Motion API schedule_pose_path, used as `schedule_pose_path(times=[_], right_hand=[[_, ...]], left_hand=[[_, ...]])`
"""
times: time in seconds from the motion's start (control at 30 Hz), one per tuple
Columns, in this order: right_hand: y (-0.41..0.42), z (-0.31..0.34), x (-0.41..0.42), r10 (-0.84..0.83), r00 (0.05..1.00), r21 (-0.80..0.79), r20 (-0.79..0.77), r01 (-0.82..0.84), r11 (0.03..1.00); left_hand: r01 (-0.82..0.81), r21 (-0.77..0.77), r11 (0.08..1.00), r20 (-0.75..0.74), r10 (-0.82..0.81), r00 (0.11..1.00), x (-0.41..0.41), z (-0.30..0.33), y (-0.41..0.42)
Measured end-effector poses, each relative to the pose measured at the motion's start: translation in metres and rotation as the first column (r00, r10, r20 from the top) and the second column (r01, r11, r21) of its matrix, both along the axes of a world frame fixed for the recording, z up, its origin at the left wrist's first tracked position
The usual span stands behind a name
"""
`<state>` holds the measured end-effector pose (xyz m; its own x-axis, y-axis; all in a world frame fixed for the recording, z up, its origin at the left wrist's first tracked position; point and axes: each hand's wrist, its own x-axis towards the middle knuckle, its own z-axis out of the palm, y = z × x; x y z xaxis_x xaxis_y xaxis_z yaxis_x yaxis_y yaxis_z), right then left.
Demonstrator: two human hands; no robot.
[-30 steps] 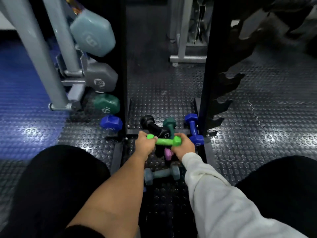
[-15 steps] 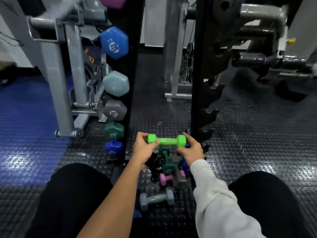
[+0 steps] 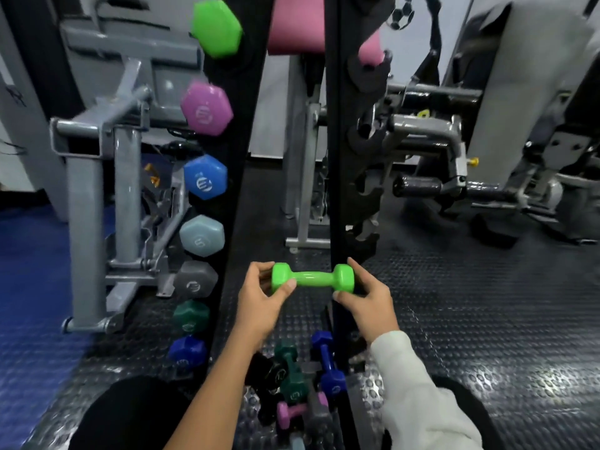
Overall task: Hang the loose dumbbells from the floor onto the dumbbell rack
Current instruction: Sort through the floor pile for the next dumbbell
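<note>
Two hands are holding the green dumbbell (image 3: 312,278) level between the rack uprights (image 3: 334,157), its long axis lying left to right, with my left hand (image 3: 259,293) and right hand (image 3: 370,297) each pinching one head in curled fingers. I am judging it best to keep it level and lift it toward an empty pair of hooks (image 3: 365,245), while other dumbbells (image 3: 328,358) are lying on the floor (image 3: 470,319) below.

The held dumbbell (image 3: 312,278) lies crosswise between the two uprights of the dumbbell rack (image 3: 334,177), with the left hand (image 3: 259,295) at its left end and the right hand (image 3: 370,300) at its right end. Below them, the loose dumbbells (image 3: 293,381) lie together on the floor (image 3: 470,319). Hung dumbbells (image 3: 203,235) stand in a column on the left upright.
</note>
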<state>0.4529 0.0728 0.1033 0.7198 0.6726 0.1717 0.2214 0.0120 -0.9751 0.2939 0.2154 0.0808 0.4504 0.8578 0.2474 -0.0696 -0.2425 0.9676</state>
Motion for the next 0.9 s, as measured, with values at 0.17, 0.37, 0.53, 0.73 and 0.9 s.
schedule_pose_path(times=[0.17,0.37,0.53,0.73,0.9], right_hand=[[-0.007,0.068,0.005,0.039,0.999,0.183,0.014,-0.041,0.982],[-0.007,0.133,0.019,0.003,0.995,0.346,0.099,-0.037,0.938],[-0.007,0.179,0.031,-0.002,0.986,0.399,0.168,-0.066,0.914],[-0.005,0.229,0.051,-0.039,0.949,0.374,0.312,-0.085,0.924],[0.008,0.262,0.069,-0.203,0.883,0.374,0.422,0.034,0.927]], left_hand=[[0.004,0.206,0.979,0.039,-0.012,0.999,0.004,0.069,0.003],[0.038,0.345,0.938,0.069,-0.066,0.995,0.016,0.149,0.013],[0.016,0.412,0.911,0.118,-0.071,0.99,0.033,0.197,0.018],[-0.048,0.461,0.886,0.206,-0.055,0.977,0.045,0.242,0.018],[-0.074,0.491,0.868,0.237,-0.051,0.97,0.058,0.279,0.017]])
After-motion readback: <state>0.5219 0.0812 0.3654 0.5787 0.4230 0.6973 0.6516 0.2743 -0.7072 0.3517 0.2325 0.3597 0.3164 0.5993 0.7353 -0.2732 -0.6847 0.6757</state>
